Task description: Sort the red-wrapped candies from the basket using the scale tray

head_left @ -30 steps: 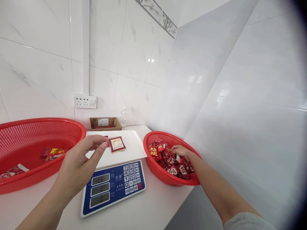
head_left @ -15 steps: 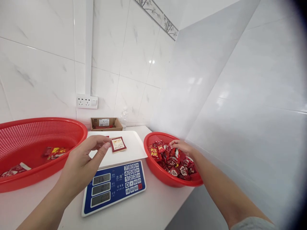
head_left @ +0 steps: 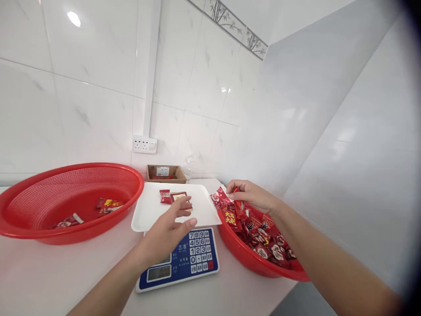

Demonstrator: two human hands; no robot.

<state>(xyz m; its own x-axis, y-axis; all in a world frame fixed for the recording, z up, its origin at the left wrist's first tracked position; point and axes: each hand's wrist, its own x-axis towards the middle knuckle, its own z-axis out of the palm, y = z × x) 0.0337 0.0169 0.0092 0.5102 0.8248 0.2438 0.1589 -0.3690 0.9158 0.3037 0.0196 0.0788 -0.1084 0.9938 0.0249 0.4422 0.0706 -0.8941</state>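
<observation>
**Red packet lifted at the basket rim, two more on the scale tray**

A small red packet [head_left: 237, 202] is pinched between the fingertips of the right hand [head_left: 251, 196], just above the near rim of the right red basket [head_left: 259, 267], which is heaped with similar red packets [head_left: 263, 237]. That grip is closed on the packet. The left hand [head_left: 167, 230] hovers over the scale [head_left: 184, 259], fingers loosely spread, its grip holding nothing. Just beyond its fingertips, two packets [head_left: 173, 196] lie side by side on the white tray [head_left: 144, 215] of the scale. To the left stands a large red basket [head_left: 66, 175] with a few packets in it. A cardboard box [head_left: 166, 174] sits at the back of the tabletop [head_left: 49, 281], under a wall socket [head_left: 145, 144].
</observation>
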